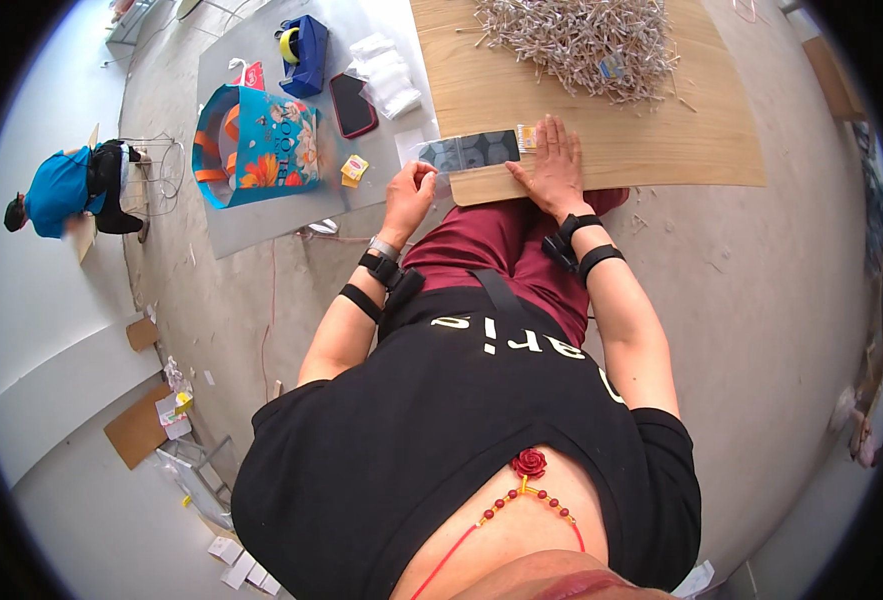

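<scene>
A flat, clear plastic bag with a dark grey patterned panel lies along the near edge of the wooden board. At its left end, my left hand is closed, with thumb and fingertips pinching the clear plastic edge. My right hand lies flat on the board at the bag's other end, fingers stretched forward. Beside its index finger, a small yellow card with cotton swabs shows at the end of the dark panel. Farther back on the board is a big loose heap of cotton swabs.
On the grey table to the left are a blue tape dispenser, a phone, clear plastic bags, small yellow cards and a blue floral tote bag. Another person sits far left.
</scene>
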`<state>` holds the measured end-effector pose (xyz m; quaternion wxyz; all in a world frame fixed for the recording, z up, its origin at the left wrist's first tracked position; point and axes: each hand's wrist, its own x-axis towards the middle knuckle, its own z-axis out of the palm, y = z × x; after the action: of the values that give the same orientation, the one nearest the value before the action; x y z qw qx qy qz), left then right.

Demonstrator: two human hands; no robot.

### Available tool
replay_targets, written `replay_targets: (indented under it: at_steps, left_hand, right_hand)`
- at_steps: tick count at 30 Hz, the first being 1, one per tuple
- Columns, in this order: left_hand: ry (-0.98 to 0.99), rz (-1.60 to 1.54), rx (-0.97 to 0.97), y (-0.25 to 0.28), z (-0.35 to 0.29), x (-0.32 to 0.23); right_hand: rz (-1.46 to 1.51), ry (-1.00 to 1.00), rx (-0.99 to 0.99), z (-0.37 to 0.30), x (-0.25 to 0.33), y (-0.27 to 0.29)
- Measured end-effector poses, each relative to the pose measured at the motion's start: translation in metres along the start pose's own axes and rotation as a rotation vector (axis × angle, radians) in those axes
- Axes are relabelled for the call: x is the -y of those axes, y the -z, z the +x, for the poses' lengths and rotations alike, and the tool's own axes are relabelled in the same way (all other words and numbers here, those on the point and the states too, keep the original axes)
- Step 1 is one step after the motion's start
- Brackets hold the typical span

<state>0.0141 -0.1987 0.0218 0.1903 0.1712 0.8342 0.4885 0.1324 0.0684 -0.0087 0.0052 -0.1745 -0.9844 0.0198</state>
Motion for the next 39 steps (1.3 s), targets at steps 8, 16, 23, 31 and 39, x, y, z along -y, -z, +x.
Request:
replay_targets:
  at_steps: [8,16,23,31,39]
  left_hand:
    - [-0.091,0.16,-0.075,-0.009,0.012,-0.023]
    - [-0.141,0.44,-0.02,-0.028,0.032,-0.045]
    - [-0.101,0.806,0.043,-0.042,0.04,-0.065]
    - [0.036,0.974,0.136,-0.056,0.049,-0.086]
    - [0.023,1.034,0.149,-0.067,0.057,-0.086]
  right_hand:
    - [0.057,0.058,-0.004,0.003,0.048,0.003]
    - [0.101,0.085,-0.046,0.002,0.068,0.0]
    - [0.174,0.085,-0.039,0.001,0.064,0.002]
    - [0.085,0.078,0.009,0.001,0.064,0.007]
    - [0.133,0.077,0.012,-0.001,0.061,0.01]
